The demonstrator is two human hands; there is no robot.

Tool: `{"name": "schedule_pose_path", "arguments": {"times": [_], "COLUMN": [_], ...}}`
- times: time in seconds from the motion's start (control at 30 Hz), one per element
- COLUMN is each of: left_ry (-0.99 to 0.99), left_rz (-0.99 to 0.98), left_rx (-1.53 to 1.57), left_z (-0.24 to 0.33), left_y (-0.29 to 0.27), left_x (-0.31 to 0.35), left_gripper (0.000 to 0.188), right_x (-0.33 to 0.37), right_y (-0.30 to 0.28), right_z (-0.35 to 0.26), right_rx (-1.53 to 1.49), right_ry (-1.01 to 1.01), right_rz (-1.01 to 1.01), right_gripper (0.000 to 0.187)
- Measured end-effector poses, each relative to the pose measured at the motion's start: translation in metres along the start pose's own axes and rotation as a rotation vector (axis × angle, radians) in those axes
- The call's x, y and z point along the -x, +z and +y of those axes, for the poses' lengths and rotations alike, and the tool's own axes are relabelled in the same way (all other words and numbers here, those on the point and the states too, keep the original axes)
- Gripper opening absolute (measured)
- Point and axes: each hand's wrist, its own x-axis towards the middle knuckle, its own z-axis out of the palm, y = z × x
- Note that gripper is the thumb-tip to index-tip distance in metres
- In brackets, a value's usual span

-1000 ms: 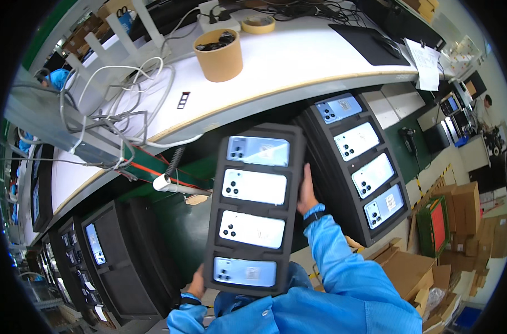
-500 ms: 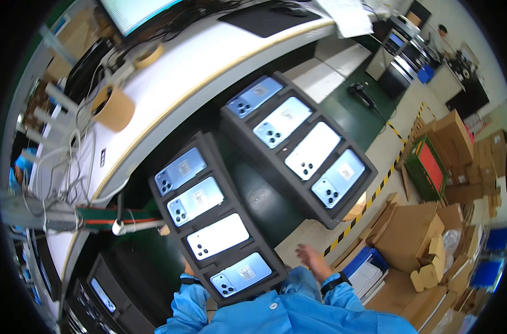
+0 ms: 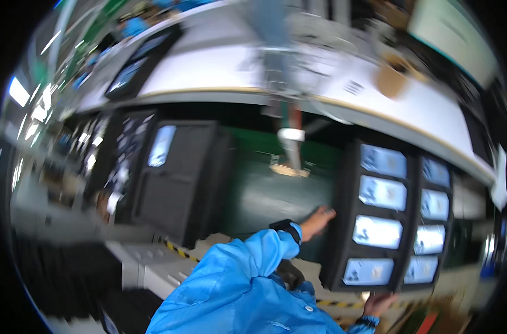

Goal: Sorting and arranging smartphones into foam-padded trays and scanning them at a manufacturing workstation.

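Note:
Two black foam trays stand side by side at the right, the nearer-to-centre tray (image 3: 342,236) beside the right-hand tray (image 3: 409,220). Each carries a column of several light-blue and white phones (image 3: 378,231), backs up, in separate slots. My left hand (image 3: 318,221) reaches to the left side wall of the first tray, fingers stretched toward it and apparently touching. At the trays' near edge is my right hand (image 3: 379,305), its fingers loosely extended and partly smeared by motion. Neither hand shows anything enclosed in its fingers.
A stack of black trays (image 3: 172,181), with one phone (image 3: 162,146) in its top tray, stands at the left. Behind runs a white bench (image 3: 209,69) with a brown tape roll (image 3: 392,78) and cables. A post with a white fitting (image 3: 290,134) stands between the stacks.
My view has swung left, bringing the left tray stack into sight. The two phone-filled trays now stand closely side by side. My left hand is now visible at the tray's side.

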Motion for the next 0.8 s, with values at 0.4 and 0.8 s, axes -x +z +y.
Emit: {"name": "schedule_pose_path", "arguments": {"times": [0.4, 0.8], "left_ry": [0.118, 0.436], "left_rz": [0.326, 1.383], "left_rx": [0.334, 0.272], "left_z": [-0.168, -0.132], "left_y": [-0.236, -0.418], "left_x": [0.309, 0.351], "left_gripper": [0.033, 0.067], "right_x": [0.180, 0.471], "right_y": [0.121, 0.390], "right_z": [0.111, 0.178], "right_rx": [1.209, 0.866], "right_ry": [0.453, 0.306], "right_rz": [-1.082, -1.264], "right_gripper": [0.032, 0.070]}}
